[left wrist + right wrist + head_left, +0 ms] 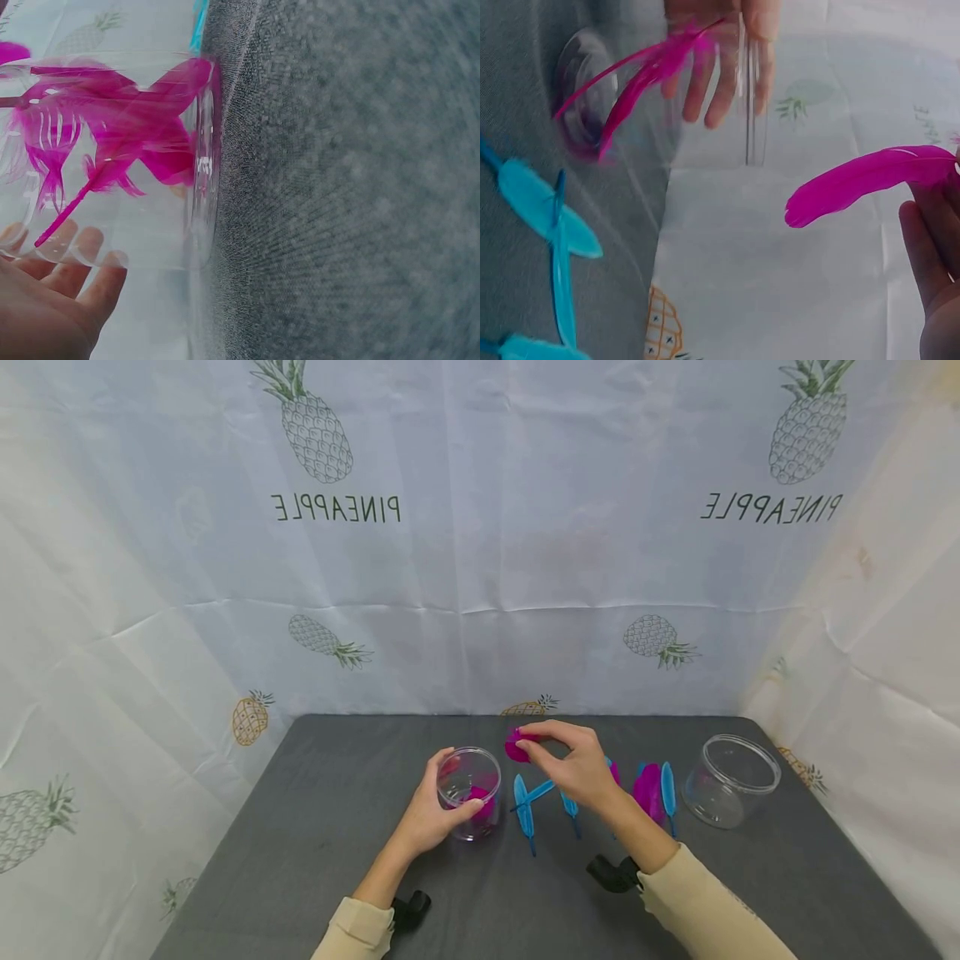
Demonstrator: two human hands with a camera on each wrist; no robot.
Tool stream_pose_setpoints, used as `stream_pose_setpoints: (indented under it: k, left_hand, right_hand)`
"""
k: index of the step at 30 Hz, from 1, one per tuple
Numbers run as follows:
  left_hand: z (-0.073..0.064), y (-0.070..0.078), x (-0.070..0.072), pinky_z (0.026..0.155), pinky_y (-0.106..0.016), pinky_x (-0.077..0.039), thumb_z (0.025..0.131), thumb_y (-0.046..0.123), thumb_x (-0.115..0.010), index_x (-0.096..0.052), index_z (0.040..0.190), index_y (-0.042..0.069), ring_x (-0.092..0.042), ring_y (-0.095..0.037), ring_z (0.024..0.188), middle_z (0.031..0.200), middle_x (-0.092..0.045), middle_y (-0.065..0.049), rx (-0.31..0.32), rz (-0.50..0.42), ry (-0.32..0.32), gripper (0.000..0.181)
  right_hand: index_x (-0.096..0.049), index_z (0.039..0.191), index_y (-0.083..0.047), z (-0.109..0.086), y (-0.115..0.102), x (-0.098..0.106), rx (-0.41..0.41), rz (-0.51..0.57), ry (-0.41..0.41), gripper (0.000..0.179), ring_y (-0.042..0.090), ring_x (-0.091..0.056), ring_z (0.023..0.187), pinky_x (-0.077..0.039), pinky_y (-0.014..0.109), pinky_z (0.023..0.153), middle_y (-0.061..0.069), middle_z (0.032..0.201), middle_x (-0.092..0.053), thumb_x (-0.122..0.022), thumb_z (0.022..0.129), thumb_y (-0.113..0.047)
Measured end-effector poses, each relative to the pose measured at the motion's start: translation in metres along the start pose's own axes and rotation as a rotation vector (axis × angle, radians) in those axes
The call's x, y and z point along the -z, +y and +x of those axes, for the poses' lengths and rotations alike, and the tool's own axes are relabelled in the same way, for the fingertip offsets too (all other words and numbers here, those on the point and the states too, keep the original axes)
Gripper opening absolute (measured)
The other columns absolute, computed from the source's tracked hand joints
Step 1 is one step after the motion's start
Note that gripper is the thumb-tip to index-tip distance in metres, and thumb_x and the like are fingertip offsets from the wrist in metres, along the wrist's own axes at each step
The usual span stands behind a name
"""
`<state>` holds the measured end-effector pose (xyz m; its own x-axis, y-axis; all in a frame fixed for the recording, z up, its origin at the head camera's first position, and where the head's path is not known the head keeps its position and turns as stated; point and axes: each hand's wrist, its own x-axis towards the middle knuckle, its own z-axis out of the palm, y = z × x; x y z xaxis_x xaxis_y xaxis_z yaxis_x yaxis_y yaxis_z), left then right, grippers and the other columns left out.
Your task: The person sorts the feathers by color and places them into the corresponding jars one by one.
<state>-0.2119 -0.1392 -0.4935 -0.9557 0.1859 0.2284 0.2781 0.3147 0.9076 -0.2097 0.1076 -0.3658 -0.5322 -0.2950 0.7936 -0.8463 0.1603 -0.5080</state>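
A clear plastic jar [457, 833] stands in the grip of my left hand [427, 817], thumb on the near side and fingers round the far side. Inside it lie magenta feathers [112, 124], one with its quill slanting down toward the fingers in the left wrist view. Another magenta feather [855, 182] is pinched by its quill end between thumb and fingers of my right hand [581, 770]. That hand is raised beyond the jar's right side, and the feather is outside the jar. Several blue feathers [522, 810] lie on the table just right of the jar, two of them crossed.
Right of my right forearm, more magenta feathers [648, 792] and a blue feather [668, 789] lie on the dark table [300, 827]. A second clear jar [712, 806] stands near the table's right edge. A pineapple-print curtain [480, 560] hangs behind the table.
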Motion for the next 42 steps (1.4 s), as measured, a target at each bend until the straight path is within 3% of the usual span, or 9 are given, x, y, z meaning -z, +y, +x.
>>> stream_pose_setpoints:
  k: [10,22,32,37,42]
  left_hand:
    - [-0.001,-0.001,0.000,0.112,-0.060,-0.037,0.085,0.035,-0.082,-0.028,0.155,0.017,-0.041,-0.032,0.141,0.153,-0.043,-0.018,-0.003,-0.004,-0.003,0.091]
    - [0.000,-0.003,-0.001,0.112,-0.063,-0.035,0.085,0.034,-0.081,-0.028,0.155,0.017,-0.039,-0.035,0.143,0.155,-0.042,-0.017,0.000,-0.018,-0.010,0.090]
    - [0.000,-0.002,0.000,0.115,-0.061,-0.033,0.086,0.036,-0.080,-0.026,0.156,0.015,-0.039,-0.034,0.143,0.155,-0.041,-0.016,-0.006,-0.014,-0.016,0.091]
    - [0.000,-0.001,-0.001,0.114,-0.061,-0.033,0.086,0.036,-0.080,-0.025,0.156,0.014,-0.039,-0.034,0.143,0.156,-0.041,-0.016,-0.010,-0.017,-0.017,0.092]
    - [-0.001,-0.001,0.000,0.114,-0.061,-0.033,0.086,0.037,-0.080,-0.025,0.157,0.014,-0.039,-0.034,0.142,0.155,-0.042,-0.015,-0.015,-0.021,-0.017,0.092]
  right_hand:
    - [-0.071,0.097,0.012,0.006,-0.004,-0.015,0.018,0.036,0.033,0.030,0.028,-0.069,0.076,-0.057,0.018,0.073,0.022,0.088,-0.072,-0.072,0.072,0.028]
    - [-0.072,0.100,0.011,-0.001,0.000,-0.034,-0.079,0.068,-0.015,0.019,0.032,-0.070,0.077,-0.060,0.027,0.074,0.020,0.091,-0.073,-0.071,0.083,0.019]
    - [-0.074,0.102,0.006,-0.018,0.041,-0.052,-0.138,0.015,-0.030,0.020,0.029,-0.072,0.083,-0.062,0.037,0.076,0.016,0.094,-0.075,-0.076,0.083,0.013]
    - [-0.074,0.106,0.000,-0.022,0.051,-0.056,-0.127,0.014,-0.022,0.024,0.027,-0.072,0.086,-0.062,0.044,0.077,0.012,0.098,-0.075,-0.078,0.084,0.007]
    - [-0.074,0.105,-0.004,-0.026,0.056,-0.058,-0.120,0.005,-0.042,0.021,0.022,-0.073,0.086,-0.062,0.039,0.076,0.007,0.098,-0.075,-0.078,0.086,0.004]
